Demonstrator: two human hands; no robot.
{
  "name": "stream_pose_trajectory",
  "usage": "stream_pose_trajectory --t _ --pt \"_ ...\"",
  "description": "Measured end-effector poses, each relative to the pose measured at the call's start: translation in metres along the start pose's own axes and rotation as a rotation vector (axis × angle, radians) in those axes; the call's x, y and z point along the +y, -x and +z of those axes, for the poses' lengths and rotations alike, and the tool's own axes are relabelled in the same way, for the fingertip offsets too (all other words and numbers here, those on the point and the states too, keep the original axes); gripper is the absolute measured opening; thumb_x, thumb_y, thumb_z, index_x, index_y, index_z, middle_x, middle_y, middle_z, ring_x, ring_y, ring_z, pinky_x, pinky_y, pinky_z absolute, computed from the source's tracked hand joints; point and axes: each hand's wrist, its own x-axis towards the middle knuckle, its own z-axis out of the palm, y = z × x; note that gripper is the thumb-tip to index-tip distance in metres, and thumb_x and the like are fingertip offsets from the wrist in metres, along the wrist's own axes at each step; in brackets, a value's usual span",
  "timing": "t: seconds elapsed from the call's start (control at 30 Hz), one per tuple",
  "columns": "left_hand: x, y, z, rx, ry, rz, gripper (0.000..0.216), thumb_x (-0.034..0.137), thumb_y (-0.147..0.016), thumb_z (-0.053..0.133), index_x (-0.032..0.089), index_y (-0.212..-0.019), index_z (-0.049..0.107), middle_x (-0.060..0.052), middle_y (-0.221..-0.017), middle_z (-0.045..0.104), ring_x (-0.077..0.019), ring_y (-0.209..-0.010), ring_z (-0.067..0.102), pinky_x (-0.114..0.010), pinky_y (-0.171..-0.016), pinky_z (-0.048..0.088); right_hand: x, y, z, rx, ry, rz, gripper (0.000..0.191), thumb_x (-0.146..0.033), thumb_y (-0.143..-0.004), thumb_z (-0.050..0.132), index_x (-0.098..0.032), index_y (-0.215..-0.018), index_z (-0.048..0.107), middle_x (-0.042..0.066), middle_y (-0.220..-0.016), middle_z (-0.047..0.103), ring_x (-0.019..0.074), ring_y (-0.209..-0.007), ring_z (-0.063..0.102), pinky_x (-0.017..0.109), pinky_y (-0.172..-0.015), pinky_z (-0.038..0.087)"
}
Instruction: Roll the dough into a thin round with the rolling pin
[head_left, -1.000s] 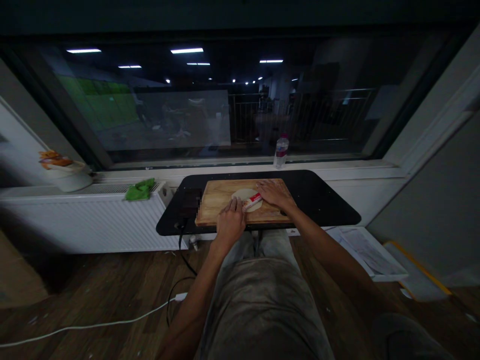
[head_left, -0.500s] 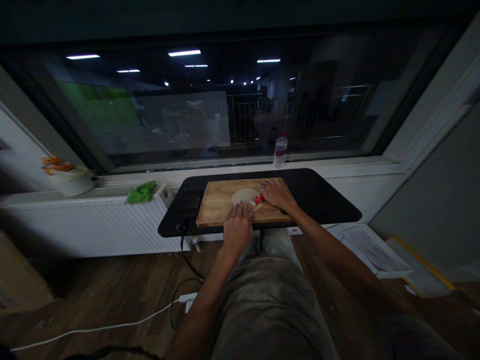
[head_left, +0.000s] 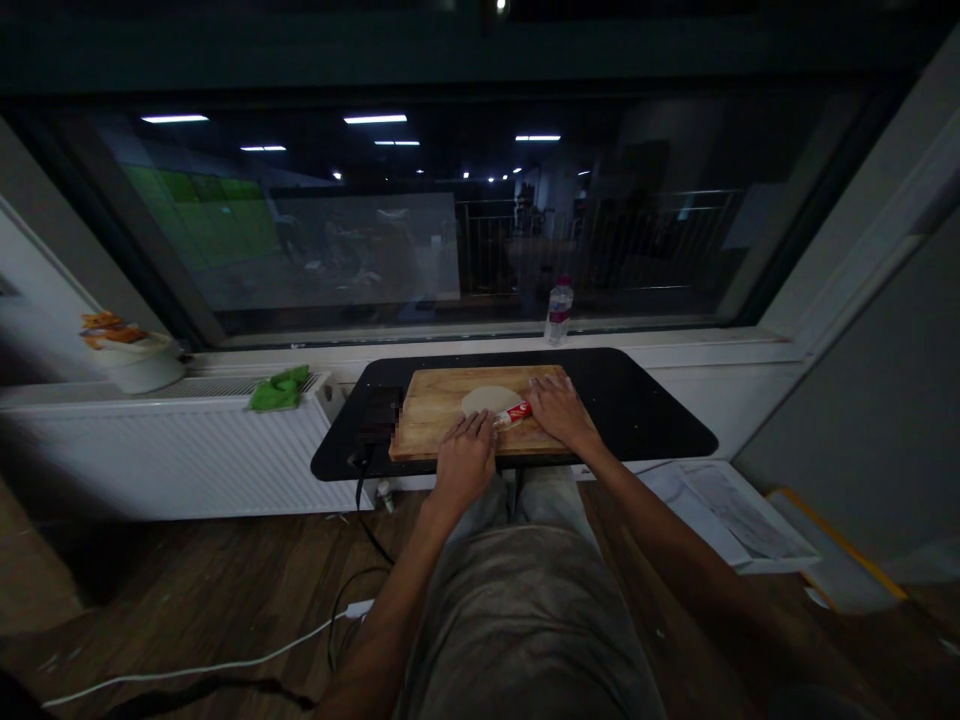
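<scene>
On the wooden board (head_left: 427, 405) lies a flat, pale round of dough (head_left: 486, 400). A rolling pin with a red-and-white wrap (head_left: 516, 413) rests at a slant across its near right part. Its left end is under the fingers of my left hand (head_left: 465, 462), at the board's near edge. My right hand (head_left: 559, 408) covers the other end, with its fingers reaching forward over the board. Both hands are closed on the pin from above, and both of its ends are hidden beneath them.
The board sits on a black table (head_left: 645, 410) by the window. A dark, partly pixelated object (head_left: 380, 415) with a cable is left of the board. A water bottle (head_left: 559, 312) stands on the sill. A green cloth (head_left: 279, 389) lies on the radiator (head_left: 225, 450).
The pin has come slightly closer to my body and lies a little more level. Both hands have shifted with it, the left one slightly leftward. The view has tilted up a little.
</scene>
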Motion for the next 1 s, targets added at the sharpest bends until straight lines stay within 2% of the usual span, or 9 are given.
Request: stream_pose_trajectory --t 0.1,0.2,0.33,0.43,0.53,0.63,0.73,0.87,1.0 --pt "-0.011 -0.005 -0.004 -0.017 0.026 0.021 0.04 0.024 -0.117 0.045 0.023 -0.149 0.069 -0.011 -0.154 0.075 -0.0253 -0.145 0.07 -0.048 -0.132 0.049 -0.002 0.006 0.001 0.024 0.0 0.036 0.059 -0.029 -0.117 0.031 -0.009 -0.162 0.063 0.022 -0.168 0.061 0.0387 -0.164 0.048 0.069 -0.138 0.025" --pt "-0.018 -0.012 -0.004 -0.039 0.008 0.004 0.037 0.027 -0.118 0.047 0.023 -0.146 0.07 -0.011 -0.154 0.075 -0.026 -0.144 0.071 -0.046 -0.127 0.054 -0.002 0.001 0.002 -0.024 -0.018 0.048 0.058 -0.029 -0.117 0.031 -0.011 -0.161 0.064 0.021 -0.169 0.06 0.0401 -0.167 0.043 0.074 -0.137 0.024" --pt "-0.02 -0.022 0.002 -0.043 -0.07 -0.081 0.037 0.028 -0.118 0.046 0.019 -0.145 0.07 -0.017 -0.157 0.072 -0.0316 -0.15 0.066 -0.05 -0.123 0.056 -0.001 -0.025 0.001 -0.111 -0.045 0.023 0.059 -0.031 -0.119 0.029 -0.012 -0.166 0.06 0.021 -0.176 0.052 0.0394 -0.17 0.038 0.08 -0.136 0.02" --pt "-0.02 -0.026 0.006 -0.034 -0.11 -0.137 0.041 0.028 -0.119 0.041 0.016 -0.148 0.068 -0.019 -0.156 0.071 -0.0339 -0.156 0.06 -0.053 -0.125 0.053 0.0 -0.048 0.001 -0.187 -0.07 -0.013 0.058 -0.034 -0.121 0.029 -0.018 -0.17 0.057 0.016 -0.181 0.047 0.0407 -0.174 0.029 0.083 -0.135 0.016" --pt "-0.018 -0.025 0.009 -0.036 -0.129 -0.147 0.043 0.031 -0.118 0.043 0.016 -0.153 0.065 -0.02 -0.159 0.069 -0.0359 -0.159 0.056 -0.056 -0.128 0.05 -0.001 -0.068 0.001 -0.239 -0.112 -0.054 0.057 -0.035 -0.121 0.031 -0.025 -0.172 0.055 0.011 -0.182 0.045 0.0381 -0.174 0.028 0.076 -0.139 0.015" --pt "-0.011 -0.019 0.012 -0.032 -0.123 -0.119 0.047 0.031 -0.117 0.045 0.014 -0.158 0.061 -0.023 -0.163 0.066 -0.0368 -0.16 0.055 -0.056 -0.129 0.048 -0.005 -0.084 0.003 -0.279 -0.144 -0.1 0.057 -0.035 -0.12 0.036 -0.024 -0.174 0.052 0.012 -0.183 0.044 0.0347 -0.174 0.027 0.067 -0.141 0.014" --pt "-0.001 -0.012 0.016 -0.003 -0.111 -0.096 0.051 0.031 -0.116 0.045 0.011 -0.161 0.058 -0.025 -0.164 0.064 -0.037 -0.161 0.055 -0.055 -0.13 0.048 -0.011 -0.095 0.007 -0.294 -0.149 -0.111 0.057 -0.035 -0.119 0.038 -0.024 -0.173 0.053 0.011 -0.182 0.046 0.0333 -0.174 0.028 0.066 -0.142 0.013" --pt "0.01 -0.007 0.019 0.001 -0.074 -0.087 0.053 0.029 -0.116 0.045 0.005 -0.162 0.055 -0.028 -0.163 0.064 -0.0369 -0.159 0.057 -0.053 -0.13 0.048 -0.007 -0.096 0.013 -0.295 -0.163 -0.132 0.055 -0.033 -0.117 0.038 -0.027 -0.167 0.062 0.007 -0.178 0.053 0.0299 -0.171 0.037 0.062 -0.141 0.02" --pt "0.016 -0.007 0.018 0.011 -0.042 -0.059 0.055 0.029 -0.114 0.047 0.007 -0.164 0.054 -0.027 -0.162 0.065 -0.0362 -0.157 0.059 -0.054 -0.129 0.05 0.011 -0.088 0.016 -0.277 -0.176 -0.191 0.054 -0.036 -0.116 0.042 -0.029 -0.164 0.064 0.005 -0.176 0.056 0.0284 -0.169 0.04 0.061 -0.14 0.024"
